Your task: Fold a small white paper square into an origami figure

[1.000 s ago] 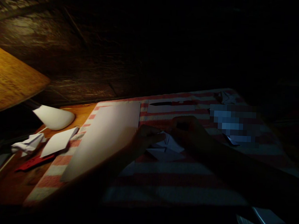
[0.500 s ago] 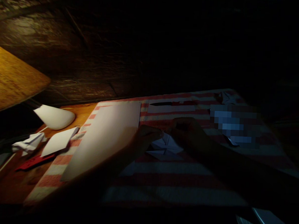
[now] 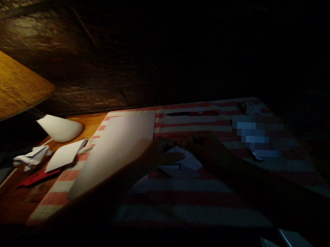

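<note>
The left hand (image 3: 162, 150) pinches the folded paper (image 3: 192, 162) near its upper edge, one digit now lying across its front, lower and more spread than half a second ago, when the digits sat together higher up. The right hand (image 3: 205, 143), bent inward with its fingertips drawn together, grasps the paper's top beside the left fingertips; it has hardly moved, though darkness hides its exact grip. Between and just below both hands, the paper's lower flap now looks uneven, its left part poking out under the left hand, where earlier it made one broad triangle. Under and beside the left forearm lies a large white sheet (image 3: 120, 147) on the striped cloth (image 3: 194, 214). Beyond the hands, a knife (image 3: 179, 114) with a red handle rests on a smaller piece of paper (image 3: 192, 120). To the right of the right hand is a blurred-out bluish thing (image 3: 256, 138), with another folded paper shape (image 3: 250, 107) past it. Well left of the left hand are a lamp (image 3: 61, 129), a crumpled-looking paper (image 3: 33, 157), a white pad (image 3: 66, 155) and a red object (image 3: 39, 178), all unmoved.
</note>
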{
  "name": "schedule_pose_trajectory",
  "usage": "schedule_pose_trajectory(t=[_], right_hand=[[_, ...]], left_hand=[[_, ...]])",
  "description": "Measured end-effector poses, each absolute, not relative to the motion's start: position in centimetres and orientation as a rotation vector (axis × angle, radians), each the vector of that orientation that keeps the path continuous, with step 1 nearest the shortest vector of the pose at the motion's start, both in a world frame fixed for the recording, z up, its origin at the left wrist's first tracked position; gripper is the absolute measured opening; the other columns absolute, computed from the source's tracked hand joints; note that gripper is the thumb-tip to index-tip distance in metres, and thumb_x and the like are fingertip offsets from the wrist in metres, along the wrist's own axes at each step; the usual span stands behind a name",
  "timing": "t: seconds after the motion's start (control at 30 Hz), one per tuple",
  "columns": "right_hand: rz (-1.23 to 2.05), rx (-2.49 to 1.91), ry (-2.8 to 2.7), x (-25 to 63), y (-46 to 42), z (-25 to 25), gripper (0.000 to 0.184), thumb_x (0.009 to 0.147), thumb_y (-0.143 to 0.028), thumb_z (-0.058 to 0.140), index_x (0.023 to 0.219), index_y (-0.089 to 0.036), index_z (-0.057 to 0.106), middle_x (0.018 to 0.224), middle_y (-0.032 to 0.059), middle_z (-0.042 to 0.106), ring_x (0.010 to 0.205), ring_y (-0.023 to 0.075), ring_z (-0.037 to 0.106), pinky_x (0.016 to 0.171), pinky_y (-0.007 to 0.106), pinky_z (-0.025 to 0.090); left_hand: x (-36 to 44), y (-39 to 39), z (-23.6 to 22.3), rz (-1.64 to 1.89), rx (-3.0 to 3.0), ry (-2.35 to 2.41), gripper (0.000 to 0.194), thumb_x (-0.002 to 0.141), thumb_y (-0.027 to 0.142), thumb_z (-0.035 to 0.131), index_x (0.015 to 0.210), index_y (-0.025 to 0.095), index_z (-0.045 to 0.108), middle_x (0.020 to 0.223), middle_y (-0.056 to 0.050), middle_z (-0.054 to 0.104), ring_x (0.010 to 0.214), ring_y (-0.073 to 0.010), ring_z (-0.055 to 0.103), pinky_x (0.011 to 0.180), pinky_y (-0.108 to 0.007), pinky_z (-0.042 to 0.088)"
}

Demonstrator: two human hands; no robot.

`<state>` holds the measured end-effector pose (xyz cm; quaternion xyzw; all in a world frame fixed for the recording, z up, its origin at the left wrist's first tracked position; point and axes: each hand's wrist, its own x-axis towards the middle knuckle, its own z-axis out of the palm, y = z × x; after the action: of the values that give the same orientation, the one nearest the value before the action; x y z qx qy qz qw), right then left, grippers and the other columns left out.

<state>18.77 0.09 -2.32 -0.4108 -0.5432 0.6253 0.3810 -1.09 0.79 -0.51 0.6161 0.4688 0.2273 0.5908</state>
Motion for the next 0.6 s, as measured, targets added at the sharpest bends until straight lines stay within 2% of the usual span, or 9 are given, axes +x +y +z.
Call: schedule_pose_trajectory(t=[0.1,0.2,0.4,0.6], right_hand=[[1.678,-1.032,-1.364,18.8,0.1,-2.2,0.036,0.083,-0.048,0.074,0.071,-0.015,0.064,0.062,-0.0032,0.052,0.053,0.0079,0.040,0.048,0.022,0.027],[1.672,-1.019,-1.324,18.7,0.1,-2.0,0.034,0.076,-0.044,0.081,0.072,-0.015,0.063,0.064,-0.0033,0.053,0.055,0.0083,0.044,0.050,0.022,0.030],[1.553,-1.028,-1.406,18.9,0.2,-1.8,0.036,0.073,-0.038,0.083,0.061,-0.016,0.058,0.058,-0.0044,0.050,0.053,0.0081,0.043,0.050,0.023,0.031],[1.491,-0.940,-1.533,19.1,0.1,-1.8,0.034,0.076,-0.034,0.081,0.059,-0.014,0.059,0.060,-0.0032,0.053,0.056,0.0082,0.045,0.053,0.023,0.033]], left_hand=[[-1.0,0.9,-1.0,0.592,1.373,1.110,0.033,0.061,0.040,0.082,0.064,0.013,0.064,0.056,0.003,0.054,0.050,-0.0075,0.044,0.044,-0.018,0.031],[-0.9,0.9,-1.2,0.650,1.329,1.105,0.033,0.062,0.041,0.081,0.067,0.013,0.064,0.057,0.004,0.053,0.050,-0.0069,0.044,0.044,-0.019,0.031],[-0.8,0.6,-0.7,0.602,1.343,1.130,0.030,0.061,0.035,0.082,0.071,0.012,0.065,0.059,0.004,0.056,0.051,-0.0068,0.044,0.046,-0.019,0.031],[-0.5,0.3,0.0,0.577,1.369,1.085,0.025,0.061,0.031,0.080,0.063,0.014,0.061,0.054,0.006,0.051,0.049,-0.0054,0.040,0.047,-0.018,0.031]])
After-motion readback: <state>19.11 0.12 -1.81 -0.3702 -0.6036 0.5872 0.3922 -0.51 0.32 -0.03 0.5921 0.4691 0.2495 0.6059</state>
